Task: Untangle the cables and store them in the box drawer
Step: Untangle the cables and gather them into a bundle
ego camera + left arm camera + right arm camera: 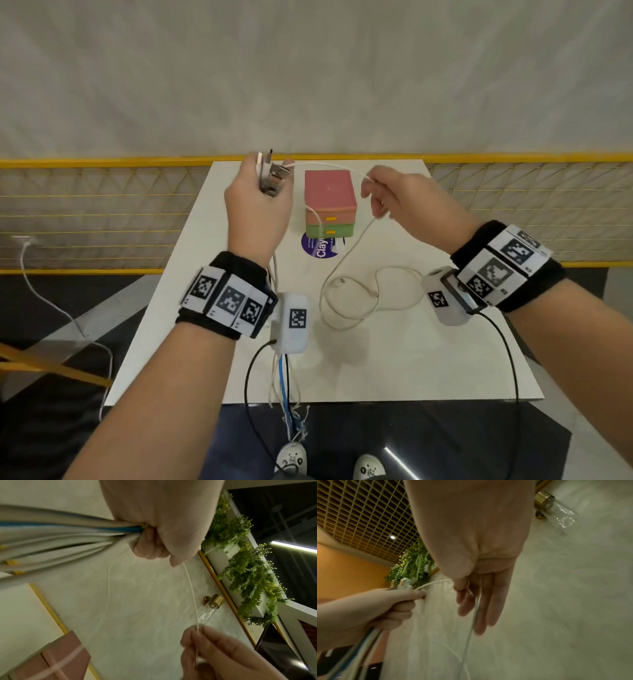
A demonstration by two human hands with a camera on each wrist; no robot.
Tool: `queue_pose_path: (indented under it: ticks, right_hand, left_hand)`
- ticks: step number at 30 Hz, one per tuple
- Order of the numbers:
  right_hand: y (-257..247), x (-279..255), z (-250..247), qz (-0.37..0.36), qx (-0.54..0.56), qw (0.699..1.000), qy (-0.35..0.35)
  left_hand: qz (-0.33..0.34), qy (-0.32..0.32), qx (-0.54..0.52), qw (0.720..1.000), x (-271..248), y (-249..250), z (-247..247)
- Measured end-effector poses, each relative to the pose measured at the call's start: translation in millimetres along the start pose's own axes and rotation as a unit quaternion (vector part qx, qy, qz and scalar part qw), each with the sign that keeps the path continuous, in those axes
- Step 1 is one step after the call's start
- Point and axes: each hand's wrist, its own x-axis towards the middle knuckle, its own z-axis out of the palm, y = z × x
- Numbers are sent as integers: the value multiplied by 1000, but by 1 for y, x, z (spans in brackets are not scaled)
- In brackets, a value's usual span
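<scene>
My left hand [263,198] is raised above the white table [428,359] and grips a bundle of cables [68,534], white, blue and black, with their plug ends [270,174] sticking out on top. One thin white cable [329,167] runs from that fist across to my right hand [387,195], which pinches it between thumb and forefinger while the other fingers stay straight. The rest of this cable loops loosely on the table [346,298]. A small box with a pink top, pink drawer and green drawer [329,205], both shut, stands behind the hands.
A purple round sticker [320,245] lies in front of the box. The bundle's tails [286,387] hang over the table's near edge. A yellow mesh railing [102,212] runs behind the table. Another white cable [51,301] trails on the floor at the left.
</scene>
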Motion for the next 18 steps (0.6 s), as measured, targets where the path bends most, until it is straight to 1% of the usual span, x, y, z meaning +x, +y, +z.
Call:
queue_pose_path:
  ticks: [1, 2, 3, 4, 7, 8, 9, 11, 12, 13, 14, 15, 16, 17, 18]
  right_hand:
    - [-3, -7, 4, 34, 73, 995, -50]
    - [-8, -15, 9, 64, 144, 981, -108]
    - [-13, -23, 15, 75, 188, 964, -170]
    - [-18, -31, 20, 69, 204, 948, -233]
    - [-26, -53, 42, 41, 209, 887, -410]
    - [-27, -59, 50, 38, 201, 864, -461]
    - [-26, -64, 59, 36, 191, 840, -507]
    - [-27, -75, 75, 11, 167, 791, -589]
    - [-29, -80, 82, -12, 161, 771, -616]
    - [-31, -84, 86, -47, 153, 760, -630]
    - [-34, -87, 89, -95, 146, 764, -621]
    - [-37, -87, 91, -132, 147, 778, -596]
    - [-38, -86, 92, -142, 151, 799, -564]
    - [-39, -83, 91, -120, 163, 820, -535]
    - [-39, -81, 88, -81, 185, 836, -511]
  left_hand:
    - [-3, -2, -3, 1000, 2, -1, -1]
    - [-10, -13, -3, 1000, 2, -2, -2]
    - [-19, -31, -2, 999, 2, -2, -3]
    - [-29, -58, -4, 998, 1, -2, -4]
    - [-42, -171, -13, 984, -4, -1, -11]
    - [-44, -204, -8, 978, -5, 0, -13]
    - [-44, -224, -4, 974, -7, -1, -14]
    - [-48, -226, -9, 973, -8, -2, -15]
    - [-53, -219, -13, 974, -9, -3, -16]
    - [-58, -212, -13, 975, -9, -4, -17]
    - [-61, -210, -11, 976, -9, -4, -18]
    - [-62, -210, -9, 976, -10, -4, -20]
    - [-62, -212, -9, 975, -11, -4, -21]
    - [-64, -213, -11, 975, -12, -5, -22]
    - [-66, -212, -15, 975, -13, -4, -23]
